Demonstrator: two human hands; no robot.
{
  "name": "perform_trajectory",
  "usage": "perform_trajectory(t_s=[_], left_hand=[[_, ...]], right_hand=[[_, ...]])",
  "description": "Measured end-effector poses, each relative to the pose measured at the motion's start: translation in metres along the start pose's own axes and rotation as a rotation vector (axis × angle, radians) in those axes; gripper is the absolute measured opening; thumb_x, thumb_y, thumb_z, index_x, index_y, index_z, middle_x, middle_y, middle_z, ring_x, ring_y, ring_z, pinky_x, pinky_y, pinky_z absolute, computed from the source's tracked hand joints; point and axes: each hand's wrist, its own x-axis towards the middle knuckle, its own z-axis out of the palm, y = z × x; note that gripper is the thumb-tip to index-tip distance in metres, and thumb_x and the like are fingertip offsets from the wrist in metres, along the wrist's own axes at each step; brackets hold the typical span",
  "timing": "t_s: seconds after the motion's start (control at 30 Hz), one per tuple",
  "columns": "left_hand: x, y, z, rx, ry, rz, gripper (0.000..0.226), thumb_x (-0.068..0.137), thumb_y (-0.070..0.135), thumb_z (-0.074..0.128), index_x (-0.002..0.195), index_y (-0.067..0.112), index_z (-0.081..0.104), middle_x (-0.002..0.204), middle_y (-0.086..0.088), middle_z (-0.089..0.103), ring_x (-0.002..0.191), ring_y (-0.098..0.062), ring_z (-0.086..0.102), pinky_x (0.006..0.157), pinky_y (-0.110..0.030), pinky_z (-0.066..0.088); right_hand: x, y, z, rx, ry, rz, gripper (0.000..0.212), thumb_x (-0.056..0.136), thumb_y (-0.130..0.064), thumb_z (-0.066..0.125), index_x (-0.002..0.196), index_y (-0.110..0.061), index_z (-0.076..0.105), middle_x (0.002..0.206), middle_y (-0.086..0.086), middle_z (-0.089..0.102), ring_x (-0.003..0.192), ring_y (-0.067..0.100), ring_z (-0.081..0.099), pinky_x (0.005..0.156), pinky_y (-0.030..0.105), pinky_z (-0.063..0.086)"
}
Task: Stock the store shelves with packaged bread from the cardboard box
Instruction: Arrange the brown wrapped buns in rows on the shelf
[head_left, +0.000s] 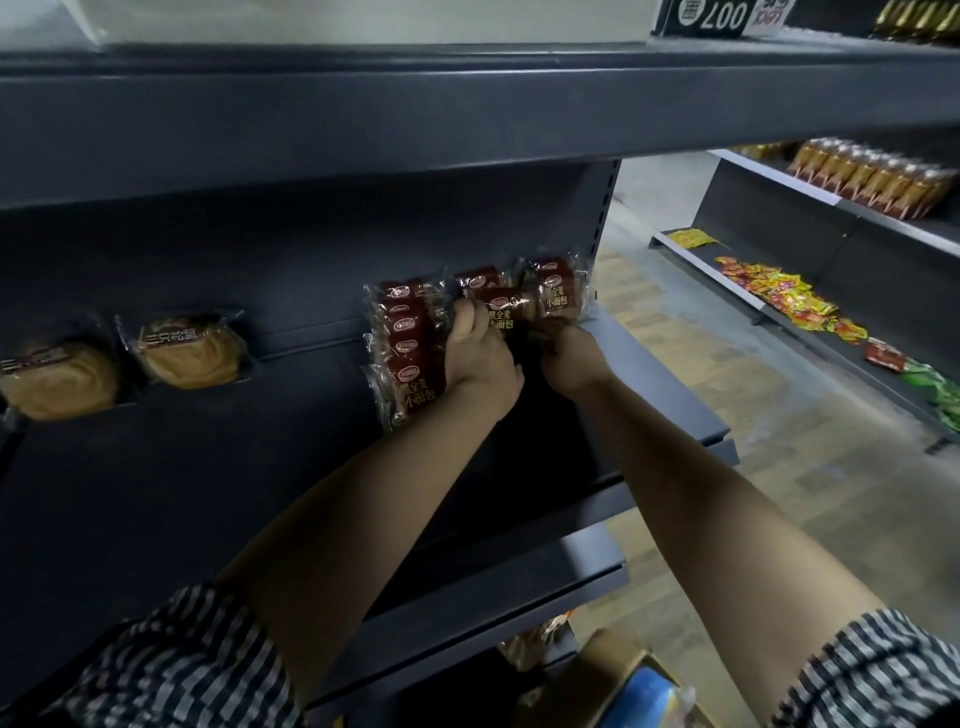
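Observation:
Several dark red packs of small bread stand at the back of a dark grey shelf (649, 364). A row of them (408, 348) runs toward me on the left, and one pack (558, 288) stands at the right end. Both my hands reach in between. My left hand (480, 358) and my right hand (569, 358) together hold one red bread pack (504, 306); my left thumb lies on its left edge. The cardboard box (608, 670) shows at the bottom, below the shelves, with a blue packet inside.
Two round pastries in clear wrap (189, 351) lean against the shelf's back at the left. A shelf board (467, 104) overhangs above. Across the aisle, another rack (810, 322) holds yellow and red snack packets and orange packs higher up.

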Motion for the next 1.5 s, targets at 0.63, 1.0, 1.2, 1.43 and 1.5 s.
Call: perform_trajectory(t_s=[0.63, 1.0, 1.2, 1.43, 1.5], left_hand=[[0.001, -0.005, 0.001, -0.077, 0.127, 0.004, 0.065, 0.099, 0.054, 0.024, 0.134, 0.008, 0.053, 0.132, -0.009, 0.054, 0.131, -0.033, 0.035, 0.114, -0.046, 0.012], [-0.027, 0.01, 0.004, -0.835, 0.236, 0.366, 0.06, 0.101, 0.046, 0.037, 0.154, 0.019, 0.028, 0.159, 0.0, 0.029, 0.145, -0.02, 0.025, 0.115, -0.036, 0.016], [-0.051, 0.037, -0.022, -1.117, 0.106, 0.449, 0.057, 0.101, 0.044, 0.041, 0.152, 0.019, 0.034, 0.155, -0.004, 0.037, 0.141, -0.024, 0.035, 0.115, -0.039, 0.027], [-0.093, 0.085, -0.066, -1.177, 0.077, 0.625, 0.056, 0.102, 0.044, 0.042, 0.152, 0.021, 0.034, 0.154, -0.004, 0.04, 0.137, -0.025, 0.041, 0.107, -0.035, 0.036], [-0.105, 0.102, -0.074, -1.161, 0.062, 0.684, 0.054, 0.102, 0.044, 0.041, 0.15, 0.021, 0.036, 0.153, -0.004, 0.041, 0.136, -0.025, 0.042, 0.106, -0.035, 0.038]], right_hand=[[-0.016, 0.003, -0.001, 0.011, 0.005, -0.057, 0.046, 0.085, 0.001, 0.054, 0.129, -0.009, 0.062, 0.131, 0.017, 0.061, 0.122, 0.035, 0.055, 0.096, 0.028, 0.039], [-0.082, 0.015, -0.036, -0.078, 0.108, 0.069, 0.043, 0.085, -0.019, 0.064, 0.128, -0.013, 0.061, 0.125, 0.01, 0.064, 0.114, 0.029, 0.057, 0.09, 0.031, 0.042], [-0.147, 0.036, -0.064, -0.032, 0.256, 0.263, 0.039, 0.087, -0.018, 0.067, 0.125, -0.012, 0.062, 0.117, 0.005, 0.064, 0.099, 0.019, 0.06, 0.075, 0.016, 0.035], [-0.243, 0.049, -0.098, -0.087, 0.32, 0.459, 0.039, 0.085, -0.016, 0.068, 0.123, -0.009, 0.063, 0.118, 0.008, 0.064, 0.102, 0.022, 0.06, 0.08, 0.023, 0.04], [-0.274, 0.055, -0.106, -0.111, 0.339, 0.527, 0.039, 0.084, -0.018, 0.068, 0.122, -0.01, 0.063, 0.118, 0.009, 0.064, 0.102, 0.021, 0.061, 0.083, 0.024, 0.041]])
